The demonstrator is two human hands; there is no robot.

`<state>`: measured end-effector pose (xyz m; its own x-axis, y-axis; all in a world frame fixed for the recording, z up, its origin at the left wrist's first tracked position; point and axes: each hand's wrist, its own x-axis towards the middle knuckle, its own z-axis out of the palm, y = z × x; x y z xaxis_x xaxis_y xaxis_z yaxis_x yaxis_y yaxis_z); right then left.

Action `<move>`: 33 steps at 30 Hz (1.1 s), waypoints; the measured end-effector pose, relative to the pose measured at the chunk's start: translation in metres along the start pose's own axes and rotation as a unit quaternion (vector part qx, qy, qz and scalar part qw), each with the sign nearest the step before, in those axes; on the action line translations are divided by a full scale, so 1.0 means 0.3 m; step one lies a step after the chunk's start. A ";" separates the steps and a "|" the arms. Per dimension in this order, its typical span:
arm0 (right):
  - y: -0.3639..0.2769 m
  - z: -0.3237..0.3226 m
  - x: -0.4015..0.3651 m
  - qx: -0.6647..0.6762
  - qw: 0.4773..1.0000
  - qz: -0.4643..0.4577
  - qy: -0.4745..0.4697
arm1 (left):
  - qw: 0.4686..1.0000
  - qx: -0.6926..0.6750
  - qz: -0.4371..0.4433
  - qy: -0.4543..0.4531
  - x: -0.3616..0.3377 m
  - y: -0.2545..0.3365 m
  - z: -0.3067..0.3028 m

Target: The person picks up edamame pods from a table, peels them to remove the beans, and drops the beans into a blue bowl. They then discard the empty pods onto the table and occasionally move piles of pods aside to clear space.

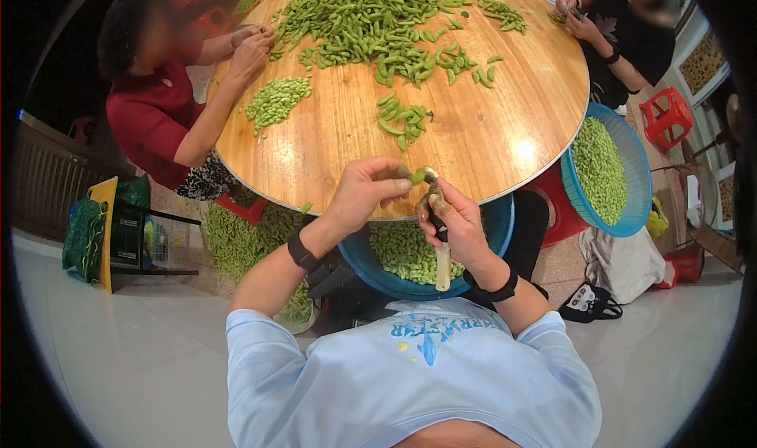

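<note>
My left hand (365,190) is closed, thumb and fingers pinching a green soybean pod (418,177) above the near table edge. Close beside it, my right hand (459,223) grips a slim tool with a black and cream handle (443,268); its kind is hard to tell. The right fingertips look dark and meet the pod's other end. Below both hands, a blue basin (509,231) holds shelled green beans (410,259). A small cluster of pods (402,119) lies on the table just beyond my hands.
A large pod heap (359,14) covers the far part of the round wooden table (505,117). A person (154,109) sits left, beside shelled beans (277,99); another person (631,38) sits right. A blue basket of beans (643,188) and a red stool (667,118) stand right.
</note>
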<state>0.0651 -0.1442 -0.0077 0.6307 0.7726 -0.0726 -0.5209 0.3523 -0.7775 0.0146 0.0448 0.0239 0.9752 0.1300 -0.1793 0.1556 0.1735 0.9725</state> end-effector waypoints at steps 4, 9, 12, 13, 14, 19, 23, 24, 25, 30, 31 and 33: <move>0.004 0.003 -0.010 -0.003 1.000 0.009 -0.021 | 1.000 0.012 0.009 0.019 -0.020 -0.036 0.032; 0.021 0.002 -0.013 -0.041 0.999 -0.004 -0.014 | 0.997 0.043 0.059 0.029 -0.032 -0.046 0.053; 0.022 0.008 -0.011 -0.043 0.999 -0.002 -0.012 | 0.993 0.069 0.086 0.041 -0.039 -0.059 0.053; 0.024 0.008 -0.012 -0.043 0.999 -0.008 -0.010 | 0.991 0.082 0.094 0.045 -0.042 -0.062 0.054; 0.026 0.007 -0.012 -0.043 0.999 -0.007 -0.011 | 0.991 0.082 0.094 0.046 -0.044 -0.067 0.054; 0.047 -0.004 -0.011 -0.116 0.992 -0.056 0.012 | 0.997 -0.019 0.065 0.025 -0.034 -0.083 0.045; 0.046 -0.018 -0.005 -0.143 0.987 -0.072 0.010 | 0.990 -0.141 -0.025 0.010 -0.015 -0.066 0.038; 0.041 -0.025 -0.010 -0.176 0.981 -0.085 0.000 | 0.975 -0.205 -0.082 -0.022 -0.008 -0.060 0.034; 0.037 -0.031 -0.011 -0.208 0.973 -0.097 -0.011 | 0.952 -0.267 -0.138 -0.052 -0.004 -0.057 0.029; 0.052 -0.093 0.017 -0.568 0.724 -0.391 -0.034 | 0.932 -0.306 -0.182 -0.063 0.003 -0.099 0.041; 0.041 -0.084 0.000 -0.534 0.778 -0.330 -0.013 | 0.954 -0.247 -0.165 -0.044 0.003 -0.102 0.050; 0.041 -0.080 -0.021 -0.496 0.827 -0.264 0.008 | 0.965 -0.210 -0.155 -0.032 0.000 -0.093 0.077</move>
<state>0.0685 -0.1573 -0.0319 0.6319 0.6390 0.4387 0.5533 0.0245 -0.8326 0.0141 0.0175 0.0001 0.9018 -0.0505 -0.4292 0.3771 0.5769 0.7246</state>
